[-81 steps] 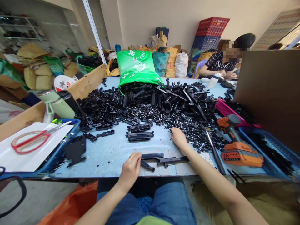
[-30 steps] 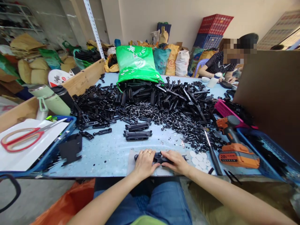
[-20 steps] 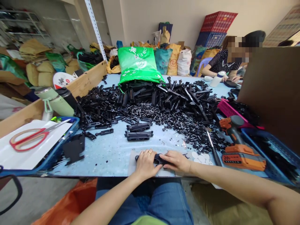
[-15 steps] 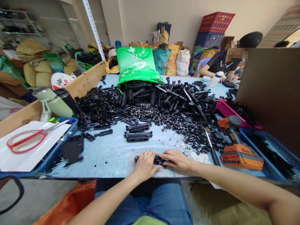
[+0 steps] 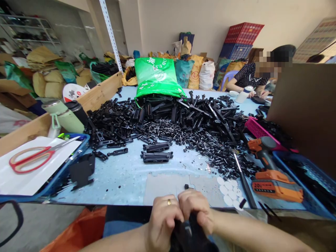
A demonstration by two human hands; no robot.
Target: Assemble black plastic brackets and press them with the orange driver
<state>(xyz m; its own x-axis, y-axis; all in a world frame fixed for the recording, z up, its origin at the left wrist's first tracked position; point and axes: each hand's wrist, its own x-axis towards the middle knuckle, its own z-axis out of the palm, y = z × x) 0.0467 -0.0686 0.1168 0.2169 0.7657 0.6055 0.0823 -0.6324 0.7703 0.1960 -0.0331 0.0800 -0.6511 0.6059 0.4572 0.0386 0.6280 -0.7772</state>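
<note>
My left hand (image 5: 165, 222), with a ring on one finger, is curled round a black plastic part (image 5: 189, 236) just off the table's front edge. My right hand (image 5: 196, 210) grips the same part from the other side, its fingers bent over the top. The part is blurred, and its far end is hidden under my fingers. Beyond my hands lies a grey mat (image 5: 168, 189) with a small black piece (image 5: 186, 186) on it. Two assembled black plastic parts (image 5: 156, 157) rest further back, side by side.
A large heap of black parts and screws (image 5: 168, 127) spreads below a green bag (image 5: 159, 75). Right of the mat are white discs (image 5: 229, 190), a black-handled tool (image 5: 245, 185) and an orange cordless drill (image 5: 277, 187). Red-handled scissors (image 5: 31, 159) lie left. A co-worker (image 5: 250, 77) sits at the back right.
Both hands have come off the mat and moved toward my body, carrying the black part past the table edge. Their fingers, flatter before, are now curled round it. The view has shifted slightly.
</note>
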